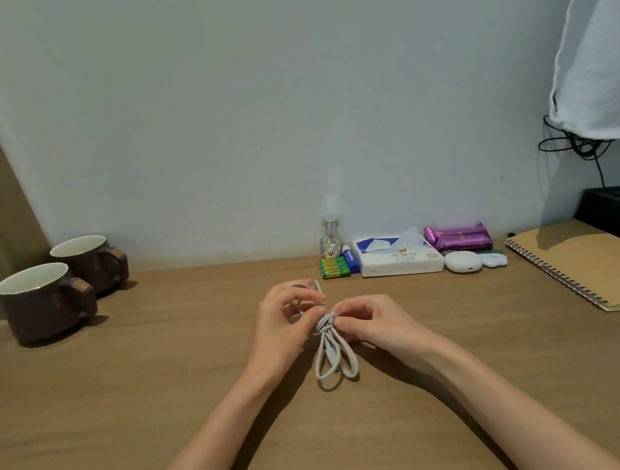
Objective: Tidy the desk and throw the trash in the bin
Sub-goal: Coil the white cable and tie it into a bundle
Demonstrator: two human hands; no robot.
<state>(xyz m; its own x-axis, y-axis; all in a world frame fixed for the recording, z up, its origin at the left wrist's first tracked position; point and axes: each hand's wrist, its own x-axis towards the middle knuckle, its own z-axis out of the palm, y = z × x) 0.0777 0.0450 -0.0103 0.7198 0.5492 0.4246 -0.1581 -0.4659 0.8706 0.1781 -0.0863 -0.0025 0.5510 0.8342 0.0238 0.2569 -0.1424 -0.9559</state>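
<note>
Both hands met over the middle of the worktop (200,369), closed on a white cable (332,351). The left hand (286,329) was curled, its fingertips pinching the loose upper strands, and the right hand (372,323) pinched the wrapped waist of the bundle between thumb and forefinger. The step in hand looked like binding the coil with its own free end. To do it well, the right hand should probably hold the waist firm while the left draws the tail snug and tucks it under a turn, so the loops cannot spring apart. The bundle's long axis ran away from the person toward the wall, with the closed loops pointing back at the person and lying on the wood, and the bound end lifted between the fingers. Further out, a tissue pack (399,260), batteries (333,267) and a small jar (330,238) sat by the wall; two brown mugs (43,302) stood far left, a spiral notebook (591,263) far right.
</note>
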